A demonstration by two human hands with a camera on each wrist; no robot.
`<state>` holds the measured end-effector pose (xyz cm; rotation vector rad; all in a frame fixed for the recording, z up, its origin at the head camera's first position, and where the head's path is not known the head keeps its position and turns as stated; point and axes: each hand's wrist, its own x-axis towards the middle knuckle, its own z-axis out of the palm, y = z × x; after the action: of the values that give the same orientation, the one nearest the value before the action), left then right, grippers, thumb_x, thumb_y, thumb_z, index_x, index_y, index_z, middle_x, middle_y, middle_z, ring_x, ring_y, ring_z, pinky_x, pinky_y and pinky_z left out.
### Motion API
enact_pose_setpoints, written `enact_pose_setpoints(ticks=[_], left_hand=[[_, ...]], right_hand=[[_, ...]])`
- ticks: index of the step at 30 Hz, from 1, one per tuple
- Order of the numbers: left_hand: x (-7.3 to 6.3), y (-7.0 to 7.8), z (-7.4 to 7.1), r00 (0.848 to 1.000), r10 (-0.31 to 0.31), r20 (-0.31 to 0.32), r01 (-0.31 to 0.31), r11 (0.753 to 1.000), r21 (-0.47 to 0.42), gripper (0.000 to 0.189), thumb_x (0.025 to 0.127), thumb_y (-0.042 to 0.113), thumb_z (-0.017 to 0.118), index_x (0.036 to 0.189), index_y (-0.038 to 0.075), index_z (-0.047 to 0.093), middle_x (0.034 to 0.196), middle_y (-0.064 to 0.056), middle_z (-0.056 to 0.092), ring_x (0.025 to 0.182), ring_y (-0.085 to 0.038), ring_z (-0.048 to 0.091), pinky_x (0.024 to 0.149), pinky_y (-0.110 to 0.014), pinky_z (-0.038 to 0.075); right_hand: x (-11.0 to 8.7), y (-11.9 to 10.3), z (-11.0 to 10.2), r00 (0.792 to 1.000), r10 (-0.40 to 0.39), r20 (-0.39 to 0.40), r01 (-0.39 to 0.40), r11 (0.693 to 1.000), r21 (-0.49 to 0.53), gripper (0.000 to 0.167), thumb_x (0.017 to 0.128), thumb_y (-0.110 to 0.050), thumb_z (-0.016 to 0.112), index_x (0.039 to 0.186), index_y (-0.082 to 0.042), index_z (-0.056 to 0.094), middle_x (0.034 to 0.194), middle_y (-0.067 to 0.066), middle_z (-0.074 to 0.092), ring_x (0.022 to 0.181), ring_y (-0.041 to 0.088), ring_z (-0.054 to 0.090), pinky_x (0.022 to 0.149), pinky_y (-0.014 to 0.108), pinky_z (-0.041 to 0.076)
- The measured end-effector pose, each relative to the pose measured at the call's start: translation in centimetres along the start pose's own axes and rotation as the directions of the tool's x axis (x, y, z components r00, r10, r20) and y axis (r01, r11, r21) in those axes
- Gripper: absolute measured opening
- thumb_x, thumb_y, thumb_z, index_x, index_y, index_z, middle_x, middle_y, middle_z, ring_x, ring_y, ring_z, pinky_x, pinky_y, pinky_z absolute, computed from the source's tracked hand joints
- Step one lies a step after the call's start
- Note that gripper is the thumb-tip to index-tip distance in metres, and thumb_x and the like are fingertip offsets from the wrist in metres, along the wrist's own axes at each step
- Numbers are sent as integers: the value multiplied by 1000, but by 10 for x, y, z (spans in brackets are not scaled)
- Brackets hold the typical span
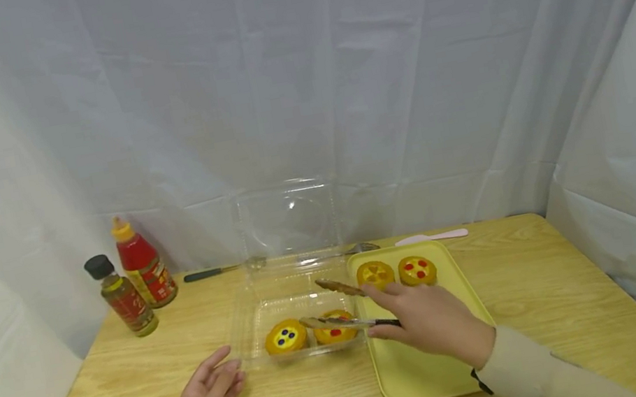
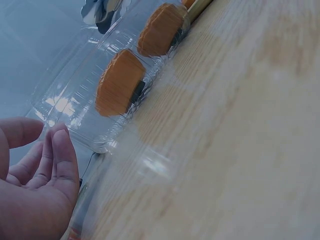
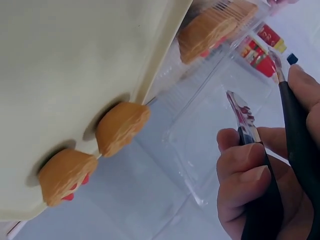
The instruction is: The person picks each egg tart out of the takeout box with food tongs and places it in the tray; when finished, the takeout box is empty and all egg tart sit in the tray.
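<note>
My right hand (image 1: 428,317) grips black-handled metal tongs (image 1: 340,322), whose two arms are spread apart above a clear plastic clamshell box (image 1: 242,311). Inside the box sit an egg tart with blue dots (image 1: 286,337) and an egg tart with red dots (image 1: 335,334), partly hidden behind the tongs. My left hand (image 1: 209,395) is beside the box's near left corner, fingers loosely bent and holding nothing; whether they touch the box I cannot tell. On the yellow tray (image 1: 413,373) under my right hand are a plain-topped tart (image 1: 375,275) and another red-dotted tart (image 1: 417,271).
A red sauce bottle (image 1: 145,268) and a black-capped bottle (image 1: 124,300) stand at the back left. Along the rear edge lie a black-handled utensil (image 1: 210,273), a fork (image 1: 361,247) and a pink knife (image 1: 432,237). The box's lid (image 1: 289,221) stands raised near the white curtain.
</note>
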<state>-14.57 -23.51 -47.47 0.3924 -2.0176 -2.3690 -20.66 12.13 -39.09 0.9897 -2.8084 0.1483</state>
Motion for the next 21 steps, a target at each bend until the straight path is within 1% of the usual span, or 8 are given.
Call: enact_pose_setpoints(ticks=[4, 6, 8, 9, 12, 15, 18, 21], left_hand=[[0, 0, 0, 1000, 0, -6, 1, 1000, 8, 52, 102, 15, 57, 148, 2, 37, 116, -5, 62, 103, -15, 63, 91, -26, 54], [0, 0, 1, 1000, -1, -10, 1, 1000, 5, 51, 102, 15, 57, 147, 2, 37, 115, -4, 62, 102, -15, 63, 91, -26, 54], [0, -1, 1, 1000, -1, -15, 1, 1000, 1, 52, 102, 15, 58, 147, 2, 37, 114, -4, 63, 102, -15, 63, 91, -26, 55], [0, -1, 1, 1000, -3, -16, 3, 1000, -1, 52, 102, 15, 58, 147, 2, 38, 114, -4, 63, 102, -15, 63, 91, -26, 55], [0, 0, 1, 1000, -8, -17, 8, 1000, -3, 51, 102, 15, 58, 147, 2, 38, 113, -3, 63, 102, -14, 63, 90, -26, 55], [0, 0, 1, 1000, -10, -17, 10, 1000, -5, 51, 102, 15, 58, 147, 2, 38, 113, -3, 63, 102, -15, 63, 90, -26, 55], [0, 1, 2, 1000, -6, -20, 6, 1000, -9, 52, 101, 14, 58, 147, 1, 38, 113, -4, 63, 101, -15, 63, 90, -26, 55], [0, 1, 2, 1000, -2, -17, 2, 1000, -7, 51, 101, 13, 58, 147, 1, 38, 114, -5, 63, 101, -15, 63, 90, -26, 55]], right_hand=[[6, -5, 2, 999, -29, 31, 29, 1000, 7, 71, 93, -66, 49, 149, -23, 45, 124, 10, 66, 39, 3, 37, 32, 21, 33], [9, -6, 3, 998, -52, 39, 52, 999, 1, 73, 93, -69, 44, 149, -22, 46, 120, 9, 67, 41, 3, 38, 33, 21, 33], [12, -9, 4, 996, -67, 53, 67, 998, 1, 74, 93, -70, 41, 149, -21, 46, 115, 7, 68, 42, 3, 39, 34, 20, 34], [13, -10, 5, 996, -71, 62, 71, 997, 1, 74, 93, -70, 42, 149, -21, 46, 113, 6, 68, 42, 3, 39, 35, 21, 35], [17, -13, 5, 993, -81, 83, 81, 997, 7, 70, 93, -65, 51, 148, -22, 47, 108, 3, 68, 43, 5, 40, 35, 22, 36], [22, -17, 4, 992, -92, 91, 93, 996, -3, 67, 92, -61, 57, 147, -23, 48, 107, 3, 67, 43, 7, 40, 37, 23, 37], [26, -19, 4, 990, -108, 91, 110, 994, -16, 66, 93, -60, 58, 146, -22, 49, 105, 3, 67, 45, 8, 41, 39, 23, 38], [30, -21, 3, 989, -116, 92, 118, 993, -22, 67, 93, -61, 57, 146, -22, 50, 99, 2, 66, 46, 9, 41, 38, 24, 38]])
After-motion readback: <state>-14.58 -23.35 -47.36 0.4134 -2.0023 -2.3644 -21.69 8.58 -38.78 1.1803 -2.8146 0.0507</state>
